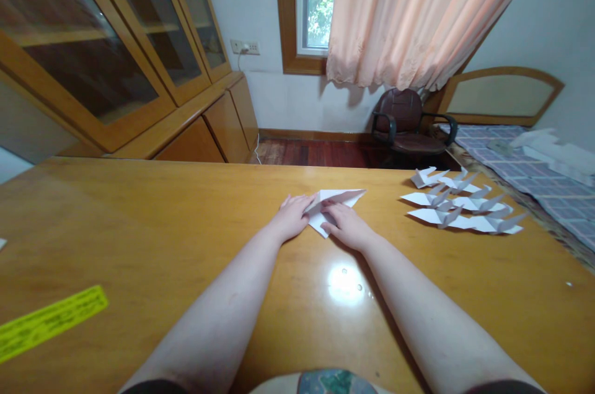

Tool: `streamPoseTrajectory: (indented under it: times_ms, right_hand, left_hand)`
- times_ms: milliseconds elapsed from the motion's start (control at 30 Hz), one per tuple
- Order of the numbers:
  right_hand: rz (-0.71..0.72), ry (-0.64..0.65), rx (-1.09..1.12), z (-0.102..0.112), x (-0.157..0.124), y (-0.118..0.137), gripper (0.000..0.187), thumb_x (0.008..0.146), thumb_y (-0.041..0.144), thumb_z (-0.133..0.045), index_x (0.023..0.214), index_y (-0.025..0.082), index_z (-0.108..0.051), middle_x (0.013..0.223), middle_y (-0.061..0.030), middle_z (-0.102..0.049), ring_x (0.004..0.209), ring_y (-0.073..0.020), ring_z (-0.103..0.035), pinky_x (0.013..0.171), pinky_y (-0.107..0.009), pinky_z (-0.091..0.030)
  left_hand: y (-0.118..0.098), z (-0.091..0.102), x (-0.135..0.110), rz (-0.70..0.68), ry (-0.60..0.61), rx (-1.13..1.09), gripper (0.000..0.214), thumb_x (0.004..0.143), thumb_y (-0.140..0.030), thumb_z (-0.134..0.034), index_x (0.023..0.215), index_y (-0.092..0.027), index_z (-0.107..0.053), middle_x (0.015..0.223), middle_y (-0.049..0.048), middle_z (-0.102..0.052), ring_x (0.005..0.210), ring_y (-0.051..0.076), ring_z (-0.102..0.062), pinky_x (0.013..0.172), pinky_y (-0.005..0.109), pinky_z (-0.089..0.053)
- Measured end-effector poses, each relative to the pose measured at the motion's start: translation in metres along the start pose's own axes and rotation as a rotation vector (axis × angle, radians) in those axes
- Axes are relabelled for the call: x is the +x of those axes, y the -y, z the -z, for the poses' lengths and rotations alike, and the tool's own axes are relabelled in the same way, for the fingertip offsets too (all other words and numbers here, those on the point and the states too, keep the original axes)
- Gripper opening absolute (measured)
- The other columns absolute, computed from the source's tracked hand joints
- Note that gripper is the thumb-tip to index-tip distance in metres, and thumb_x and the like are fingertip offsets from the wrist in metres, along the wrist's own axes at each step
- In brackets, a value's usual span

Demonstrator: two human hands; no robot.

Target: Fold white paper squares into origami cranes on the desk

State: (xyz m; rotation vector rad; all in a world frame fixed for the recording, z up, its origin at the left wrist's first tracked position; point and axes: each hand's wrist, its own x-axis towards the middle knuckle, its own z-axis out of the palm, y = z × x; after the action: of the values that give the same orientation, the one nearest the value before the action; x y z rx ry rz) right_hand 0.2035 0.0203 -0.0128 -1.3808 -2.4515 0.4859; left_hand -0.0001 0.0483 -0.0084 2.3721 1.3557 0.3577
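A partly folded sheet of white paper [320, 222] lies on the wooden table, with a raised flap that comes to a point on the right. My left hand [295, 215] holds the paper's left edge, its thumb side against the fold and its other fingers resting toward the tabletop. On the other side, my right hand [346, 225] grips the paper, with its fingertips reaching in under the raised flap and its thumb low near the bottom corner. The flap partly hides the fingertips of my right hand.
Several folded white paper cranes [437, 215] stand in rows at the table's [186, 270] far right. A yellow printed strip [53, 323] lies at the left. Beyond the table are a brown armchair [409, 121], a glass-door cabinet [139, 72] and a bed [506, 146].
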Motion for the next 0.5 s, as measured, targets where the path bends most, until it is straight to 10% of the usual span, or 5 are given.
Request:
streamPoseTrajectory:
  times_ms: [500]
  right_hand:
    - [-0.064,-0.001,-0.170,0.001,-0.002,0.008,0.059,0.084,0.046,-0.056,0.135,0.017,-0.047,0.136,-0.0135,-0.051,0.122,-0.0327,-0.042,0.102,-0.046,-0.028]
  left_hand:
    - [0.001,-0.009,0.002,-0.048,-0.030,-0.130,0.063,0.083,-0.017,-0.046,0.145,-0.018,-0.033,0.141,0.0092,-0.048,0.127,0.022,-0.046,0.110,0.036,-0.035]
